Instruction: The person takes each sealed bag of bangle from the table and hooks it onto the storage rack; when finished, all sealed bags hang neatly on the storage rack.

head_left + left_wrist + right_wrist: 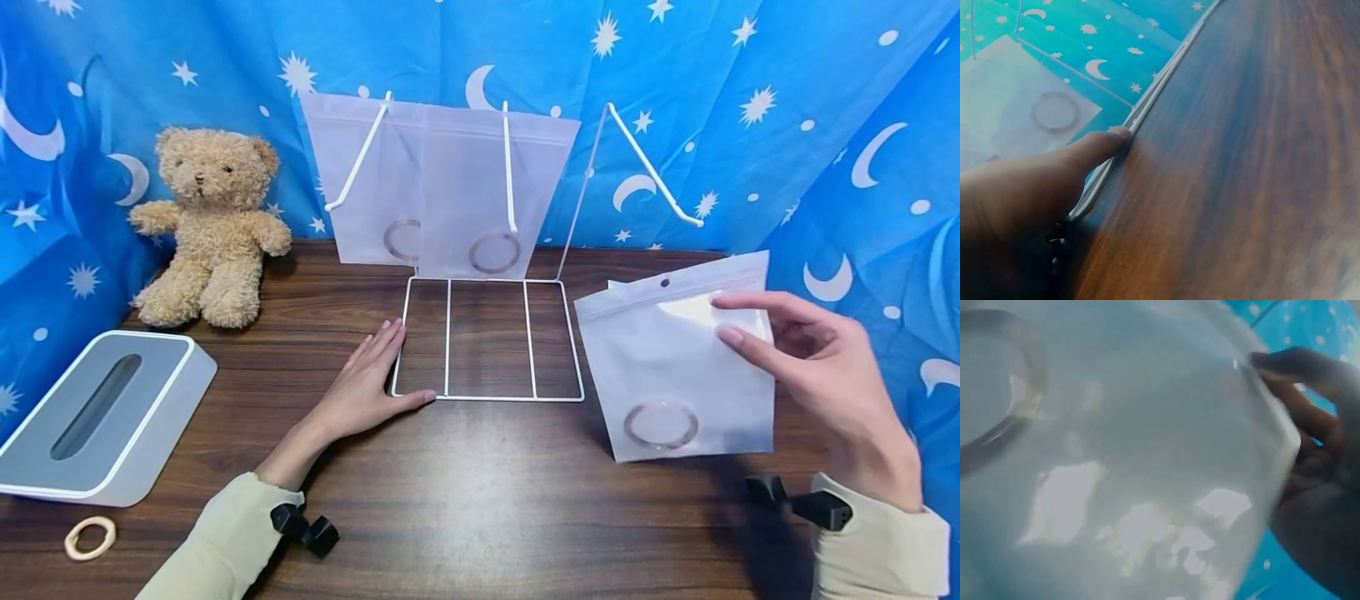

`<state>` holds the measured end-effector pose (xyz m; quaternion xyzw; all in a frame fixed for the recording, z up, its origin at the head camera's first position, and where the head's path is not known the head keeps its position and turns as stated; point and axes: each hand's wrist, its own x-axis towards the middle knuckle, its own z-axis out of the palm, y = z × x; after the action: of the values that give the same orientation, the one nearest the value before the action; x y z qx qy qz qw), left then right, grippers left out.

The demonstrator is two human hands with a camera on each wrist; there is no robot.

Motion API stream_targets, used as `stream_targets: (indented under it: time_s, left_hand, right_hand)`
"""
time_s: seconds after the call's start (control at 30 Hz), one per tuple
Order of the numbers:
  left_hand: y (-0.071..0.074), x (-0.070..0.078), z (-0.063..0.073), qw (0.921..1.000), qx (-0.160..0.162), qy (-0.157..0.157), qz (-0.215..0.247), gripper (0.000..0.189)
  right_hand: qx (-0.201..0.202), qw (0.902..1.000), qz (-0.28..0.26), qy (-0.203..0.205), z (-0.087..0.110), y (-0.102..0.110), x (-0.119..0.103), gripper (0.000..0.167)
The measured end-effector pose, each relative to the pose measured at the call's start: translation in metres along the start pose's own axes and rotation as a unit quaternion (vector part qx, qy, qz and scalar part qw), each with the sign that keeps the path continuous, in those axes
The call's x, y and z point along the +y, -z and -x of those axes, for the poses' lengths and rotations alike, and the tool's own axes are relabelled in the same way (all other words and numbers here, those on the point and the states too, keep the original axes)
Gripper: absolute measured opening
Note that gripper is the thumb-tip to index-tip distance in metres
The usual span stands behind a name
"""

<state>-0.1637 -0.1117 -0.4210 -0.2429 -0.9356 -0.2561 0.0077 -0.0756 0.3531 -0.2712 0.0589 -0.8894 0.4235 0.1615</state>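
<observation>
My right hand (832, 367) pinches the right edge of a whitish zip bag (652, 358) between thumb and fingers. This bag has a hang hole near its top and a bangle (627, 427) inside, low down; the right wrist view shows the bag (1147, 437) close up. With fingers extended, my left hand (360, 383) rests at the left front corner of a white wire rack (495, 399); its thumb (1107, 144) lies on the front wire. Two similar bags, a left one (352, 167) and a middle one (465, 183), hang from rack hooks, each with a bangle visible.
The rack's right hook (652, 162) carries no bag. At the left are a teddy bear (206, 225), a grey-topped tissue box (157, 400) and a small beige ring (72, 546). A blue curtain (750, 167) with moons and stars closes off the table's back and sides.
</observation>
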Motion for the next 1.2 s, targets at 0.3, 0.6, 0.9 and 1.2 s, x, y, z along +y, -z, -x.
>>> stream_targets:
  time_s: [0.3,0.6,0.9,1.2]
  left_hand:
    - [0.000,0.001,0.000,1.0000,0.001,-0.001,0.000,0.111]
    - [0.000,0.001,0.000,1.0000,-0.001,0.000,-0.001,0.112]
    - [-0.001,0.001,0.001,1.0000,0.003,-0.004,-0.003,0.110]
    - [0.000,0.000,0.000,1.0000,-0.002,-0.003,0.003,0.110]
  right_hand:
    - [0.065,0.9476,-0.284,0.131,0.005,-0.011,-0.031,0.044]
    - [0.112,0.9317,-0.304,0.164,0.003,-0.023,-0.045,0.050]
    - [0.126,0.9390,-0.285,0.147,0.001,-0.028,-0.043,0.051]
    - [0.100,0.9253,-0.335,0.147,-0.006,-0.038,-0.040,0.053]
